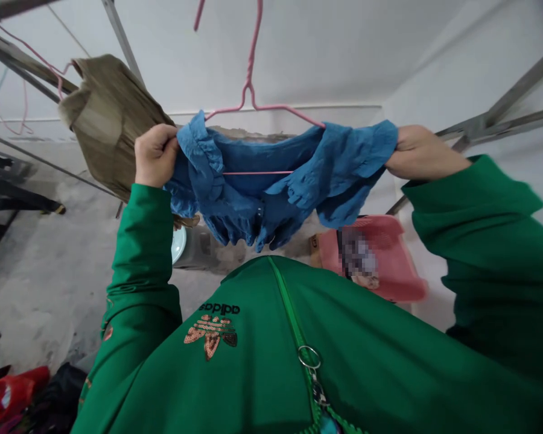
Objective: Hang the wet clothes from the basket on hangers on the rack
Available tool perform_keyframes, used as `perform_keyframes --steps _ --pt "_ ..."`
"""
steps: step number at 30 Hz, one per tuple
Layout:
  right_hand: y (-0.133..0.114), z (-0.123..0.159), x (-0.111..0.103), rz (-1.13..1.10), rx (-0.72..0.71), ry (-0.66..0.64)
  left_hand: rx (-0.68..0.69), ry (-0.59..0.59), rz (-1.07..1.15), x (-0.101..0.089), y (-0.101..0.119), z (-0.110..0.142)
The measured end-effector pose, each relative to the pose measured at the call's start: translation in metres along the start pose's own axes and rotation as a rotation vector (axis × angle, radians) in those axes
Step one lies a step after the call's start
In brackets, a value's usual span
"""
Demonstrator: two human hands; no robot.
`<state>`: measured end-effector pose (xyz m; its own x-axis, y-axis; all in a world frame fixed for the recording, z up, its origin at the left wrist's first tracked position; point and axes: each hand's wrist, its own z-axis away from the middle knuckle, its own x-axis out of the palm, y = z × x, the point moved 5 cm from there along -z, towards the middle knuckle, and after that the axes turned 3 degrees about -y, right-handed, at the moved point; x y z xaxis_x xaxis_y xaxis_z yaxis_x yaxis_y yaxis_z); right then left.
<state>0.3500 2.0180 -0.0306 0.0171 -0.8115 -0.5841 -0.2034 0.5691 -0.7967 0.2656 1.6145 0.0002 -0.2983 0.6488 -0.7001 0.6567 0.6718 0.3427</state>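
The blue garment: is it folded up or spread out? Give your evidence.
Spread out: the left hand and right hand hold its opposite sides apart, with the pink hanger inside.

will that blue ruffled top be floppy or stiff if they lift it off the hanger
The blue ruffled top is probably floppy: its body falls in loose folds below the pink hanger. It looks light for its size, the cloth seeming thin and crinkled. The neckline may snag, since the hanger's shoulders sit inside it.

Green jacket (253,361), green zip (287,301) with silver ring (309,357) at lower centre, dark "adidas" lettering above a coppery sequinned trefoil (211,334), sleeves (145,241) loose and creased
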Motion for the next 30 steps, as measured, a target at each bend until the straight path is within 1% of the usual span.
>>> perform_keyframes --steps 3,5,6,7,8,10,11,13,14,15,16,17,18,19,22,24,25,26,27,28,29,30 --pt "-0.003 0.008 -0.015 -0.027 -0.095 0.278 -0.041 -0.161 0.026 0.002 -0.013 0.005" --pt "-0.006 0.015 -0.026 0.019 -0.171 0.370 -0.090 -0.271 0.025 -0.001 -0.023 0.011" --pt "-0.006 0.018 -0.030 0.041 -0.197 0.387 -0.107 -0.272 0.010 -0.005 -0.025 0.013" --pt "-0.007 0.020 -0.034 0.056 -0.214 0.394 -0.119 -0.222 -0.016 -0.010 -0.023 0.016" --pt "-0.007 0.021 -0.035 0.063 -0.222 0.391 -0.125 -0.139 -0.053 -0.015 -0.017 0.018" --pt "-0.008 0.021 -0.033 0.044 -0.223 0.381 -0.133 0.059 -0.135 -0.016 0.008 0.023" --pt "-0.008 0.020 -0.030 0.027 -0.220 0.378 -0.135 0.112 -0.166 -0.009 0.025 0.026" --pt "-0.009 0.019 -0.022 -0.010 -0.218 0.365 -0.141 0.103 -0.206 0.017 0.055 0.030" --pt "-0.010 0.018 -0.017 -0.024 -0.215 0.352 -0.153 0.087 -0.216 0.031 0.064 0.031" --pt "-0.009 0.018 -0.014 -0.032 -0.210 0.338 -0.175 0.079 -0.214 0.043 0.069 0.031" --pt "-0.008 0.018 -0.011 -0.037 -0.205 0.325 -0.203 0.070 -0.194 0.052 0.067 0.030" --pt "-0.007 0.019 -0.010 -0.043 -0.198 0.313 -0.235 0.055 -0.149 0.056 0.061 0.029" --pt "-0.005 0.021 -0.010 -0.051 -0.186 0.302 -0.276 0.042 -0.077 0.056 0.049 0.027" --pt "-0.002 0.023 -0.011 -0.057 -0.168 0.301 -0.329 0.033 0.024 0.052 0.034 0.025" --pt "0.004 0.031 -0.017 -0.042 -0.104 0.328 -0.526 0.008 0.429 0.026 -0.014 0.021" --pt "0.004 0.035 -0.019 -0.020 -0.088 0.348 -0.657 -0.049 0.629 0.014 -0.039 0.019" --pt "0.003 0.037 -0.020 -0.014 -0.093 0.359 -0.717 -0.080 0.665 0.010 -0.048 0.019" --pt "0.003 0.039 -0.020 -0.012 -0.102 0.371 -0.766 -0.085 0.650 0.006 -0.055 0.020" --pt "0.002 0.040 -0.021 -0.010 -0.110 0.389 -0.791 -0.057 0.590 0.002 -0.059 0.021" --pt "0.002 0.041 -0.021 -0.011 -0.117 0.408 -0.776 -0.005 0.504 -0.003 -0.060 0.021" --pt "0.003 0.042 -0.022 -0.011 -0.122 0.428 -0.714 0.045 0.412 -0.007 -0.056 0.020" --pt "0.005 0.042 -0.024 -0.012 -0.123 0.446 -0.608 0.059 0.329 -0.010 -0.047 0.018"
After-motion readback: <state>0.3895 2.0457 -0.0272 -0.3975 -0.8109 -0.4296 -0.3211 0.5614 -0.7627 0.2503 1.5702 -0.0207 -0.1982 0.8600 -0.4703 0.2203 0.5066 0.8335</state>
